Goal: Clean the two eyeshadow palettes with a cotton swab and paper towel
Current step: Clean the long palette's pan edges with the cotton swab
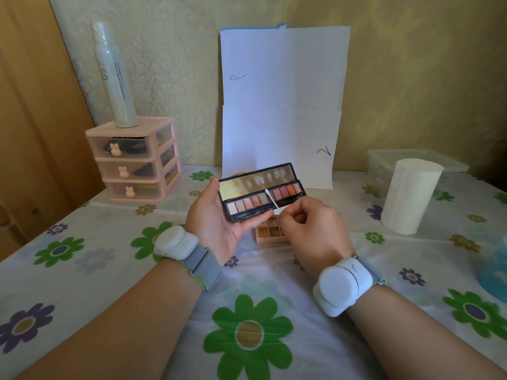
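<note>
The black palette (260,194) lies open in my left hand (216,218), lifted above the table. My thumb is curled at its left end, one finger runs along its front edge and a fingertip shows behind its mirrored lid. My right hand (312,231) sits just right of the black palette, its fingertips pinched tight on the one cotton swab (271,200). The swab slants up and left, and its white tip touches the middle of the black palette, in the gap between the two groups of pans.

I count two palettes. The second, the peach palette (270,231), lies flat on the tablecloth (247,283) just below the black palette, partly hidden by my right hand. There is one paper towel roll (408,196), standing upright well to the right of the black palette, with one clear plastic box (417,161) behind it. A white sheet of paper (282,105) leans on the wall directly behind the black palette. Well to its left stands one pink organiser (134,160) with three drawers, and one white spray bottle (113,75) stands on top. Each of my wrists carries one white band.

Nearer me than the black palette is a broad stretch of flowered cloth, crossed by my two forearms. The table's left edge runs along a wooden panel, far left of the black palette
</note>
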Demonstrator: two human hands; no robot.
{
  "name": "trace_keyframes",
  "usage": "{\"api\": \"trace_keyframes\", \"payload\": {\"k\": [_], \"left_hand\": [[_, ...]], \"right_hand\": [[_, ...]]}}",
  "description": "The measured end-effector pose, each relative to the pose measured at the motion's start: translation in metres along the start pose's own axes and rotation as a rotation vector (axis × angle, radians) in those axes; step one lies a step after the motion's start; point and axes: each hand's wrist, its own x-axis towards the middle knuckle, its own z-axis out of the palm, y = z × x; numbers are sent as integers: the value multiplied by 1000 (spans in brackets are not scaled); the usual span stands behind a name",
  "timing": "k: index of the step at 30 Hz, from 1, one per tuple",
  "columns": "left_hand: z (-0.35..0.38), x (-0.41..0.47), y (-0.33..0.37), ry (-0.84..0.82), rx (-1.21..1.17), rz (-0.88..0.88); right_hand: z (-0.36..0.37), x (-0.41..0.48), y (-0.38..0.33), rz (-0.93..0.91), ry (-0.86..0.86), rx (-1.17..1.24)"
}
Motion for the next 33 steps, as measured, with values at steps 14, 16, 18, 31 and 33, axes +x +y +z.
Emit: {"api": "trace_keyframes", "payload": {"k": [14,16,18,31,33], "left_hand": [[0,-3,0,13,6,2],[0,-3,0,12,10,0],[0,-3,0,5,14,-3],[1,-3,1,13,2,-22],[2,-3,1,15,5,-17]], "right_hand": [[-1,3,3,-6,3,-15],[-1,5,5,30,35,-21],[-4,7,7,58,76,-27],[-9,11,10,78,80,7],[-8,10,10,67,70,16]]}}
